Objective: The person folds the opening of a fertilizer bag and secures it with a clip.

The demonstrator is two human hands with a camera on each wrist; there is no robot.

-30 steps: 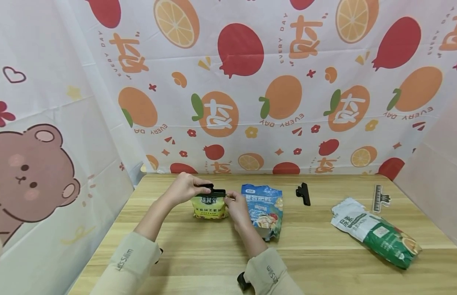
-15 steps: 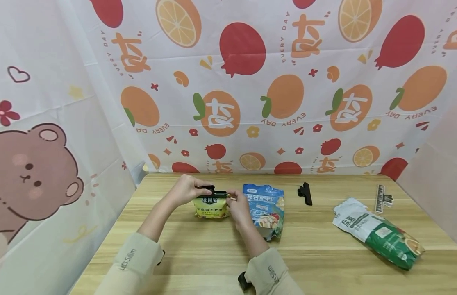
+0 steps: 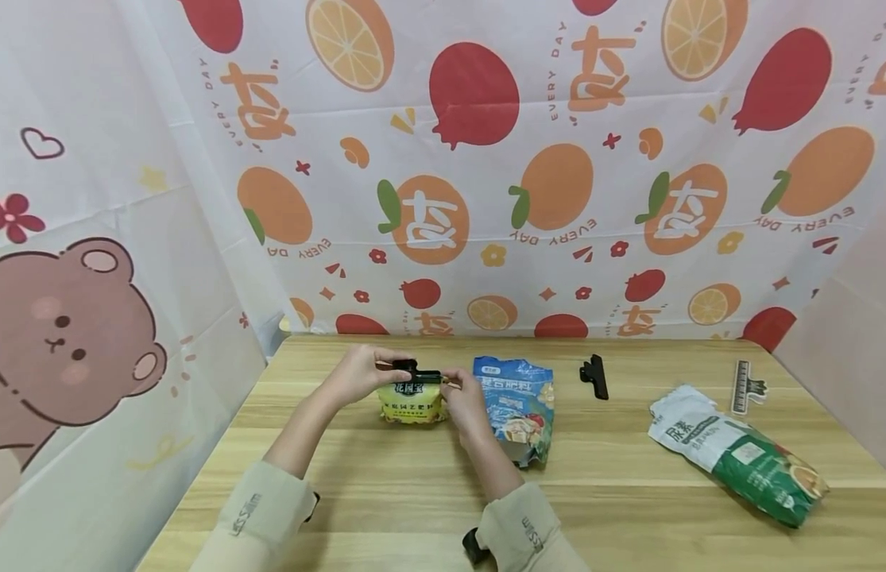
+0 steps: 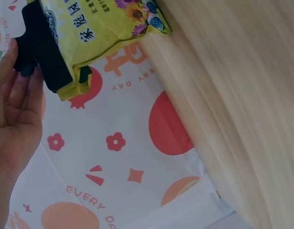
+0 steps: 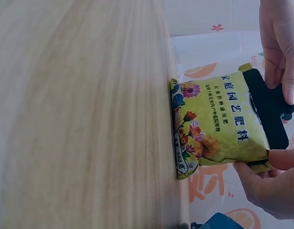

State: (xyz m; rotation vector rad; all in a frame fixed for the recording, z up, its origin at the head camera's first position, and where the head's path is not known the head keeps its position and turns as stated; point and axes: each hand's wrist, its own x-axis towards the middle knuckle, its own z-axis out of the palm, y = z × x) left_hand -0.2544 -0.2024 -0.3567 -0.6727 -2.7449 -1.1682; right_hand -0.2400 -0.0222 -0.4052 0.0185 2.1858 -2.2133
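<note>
Left hand (image 3: 360, 376) dipped; wrist-views: flowered bag (image 5: 218, 121).

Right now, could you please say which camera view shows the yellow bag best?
The right wrist view: there the yellow bag appears large, its printed front nearly whole. The head view shows it small; the left wrist view shows only part.

Wood-grain table (image 3: 385, 508), yellow bag (image 3: 414, 407), blue bag (image 3: 512, 405), green-and-white bag (image 3: 739, 457), 1 black clip (image 3: 596, 378), 1 white clip (image 3: 741, 388)
</note>
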